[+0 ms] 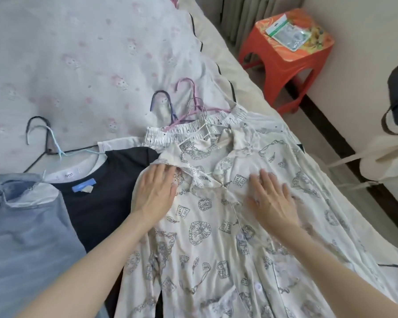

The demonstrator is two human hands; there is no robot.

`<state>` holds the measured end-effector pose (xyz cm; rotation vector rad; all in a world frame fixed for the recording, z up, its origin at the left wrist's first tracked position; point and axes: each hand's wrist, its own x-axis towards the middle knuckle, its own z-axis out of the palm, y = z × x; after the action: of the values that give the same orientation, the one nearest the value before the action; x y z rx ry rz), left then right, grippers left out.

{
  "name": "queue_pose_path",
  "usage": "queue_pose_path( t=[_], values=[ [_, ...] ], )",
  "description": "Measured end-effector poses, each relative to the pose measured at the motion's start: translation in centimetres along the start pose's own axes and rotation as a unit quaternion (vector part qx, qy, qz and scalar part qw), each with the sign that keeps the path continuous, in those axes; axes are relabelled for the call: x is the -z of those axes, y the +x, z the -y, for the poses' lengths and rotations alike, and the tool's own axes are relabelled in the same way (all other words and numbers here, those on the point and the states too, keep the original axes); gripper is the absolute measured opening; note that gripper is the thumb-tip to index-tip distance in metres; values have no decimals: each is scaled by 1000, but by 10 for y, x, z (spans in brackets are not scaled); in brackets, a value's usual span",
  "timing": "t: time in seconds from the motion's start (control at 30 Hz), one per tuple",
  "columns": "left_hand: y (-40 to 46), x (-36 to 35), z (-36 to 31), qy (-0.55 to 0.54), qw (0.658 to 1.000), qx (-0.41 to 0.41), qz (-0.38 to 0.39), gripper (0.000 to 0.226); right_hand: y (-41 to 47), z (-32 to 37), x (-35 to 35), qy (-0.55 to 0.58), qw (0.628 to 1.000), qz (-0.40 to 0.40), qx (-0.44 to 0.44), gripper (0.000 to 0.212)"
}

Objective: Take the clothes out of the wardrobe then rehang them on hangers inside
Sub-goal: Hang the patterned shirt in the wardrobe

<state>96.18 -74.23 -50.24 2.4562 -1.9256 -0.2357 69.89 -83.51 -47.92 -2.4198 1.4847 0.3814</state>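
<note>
On the bed (67, 53), a white printed shirt (216, 226) lies flat beside a black top (106, 198). The left hand (155, 191) and right hand (272, 203) press it, fingers flat.

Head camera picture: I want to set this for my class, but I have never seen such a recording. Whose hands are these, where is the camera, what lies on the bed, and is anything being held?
There is no machine here. A person wears one wide-angle camera on the head, so you look forward and down along their own bare arms. The left hand and the right hand both lie flat, fingers straight, on a white printed shirt spread on the bed. Neither has a grip on anything; they only press or smooth the cloth. Beside the shirt, to the left, lie a black top and a blue garment. Several hangers rest near the collars, some tucked under the clothes. Off the bed stands a red stool with a packet on it.
</note>
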Motion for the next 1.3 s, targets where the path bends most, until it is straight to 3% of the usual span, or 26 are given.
queue_pose_path(
  t=[0.07,0.2,0.27,0.4,0.47,0.67,0.8,0.93,1.0,1.17,1.3],
  values=[
    [17,1,1,-15,999,5,-51,35,5,1,-12,7,1000,-3,-8,56],
    [31,9,1,-160,973,63,-156,21,6,0,-26,14,1000,0,-17,58],
    [35,13,4,-197,964,100,-151,24,6,-1,-28,18,1000,-8,-16,60],
    [42,11,9,-184,976,113,-33,34,5,3,-28,30,999,-24,-17,67],
    [42,11,8,-203,971,122,-33,32,4,3,-26,47,998,-34,-20,61],
    [21,41,-9,-269,950,123,-100,25,-7,-5,3,95,995,41,-13,58],
    [-8,80,-31,-297,942,86,-128,19,-33,-7,42,195,977,-84,-1,52],
    [-38,115,-61,-302,946,41,-109,12,-47,-24,101,188,953,-235,24,53],
    [-48,134,-75,-314,943,37,-106,11,-57,-38,123,171,956,-235,48,58],
    [-59,192,-122,-309,942,-28,-129,8,-121,-79,171,189,947,-255,50,31],
    [-72,233,-177,-311,938,-86,-127,14,-209,-116,207,229,917,-324,33,47]
  ],
)
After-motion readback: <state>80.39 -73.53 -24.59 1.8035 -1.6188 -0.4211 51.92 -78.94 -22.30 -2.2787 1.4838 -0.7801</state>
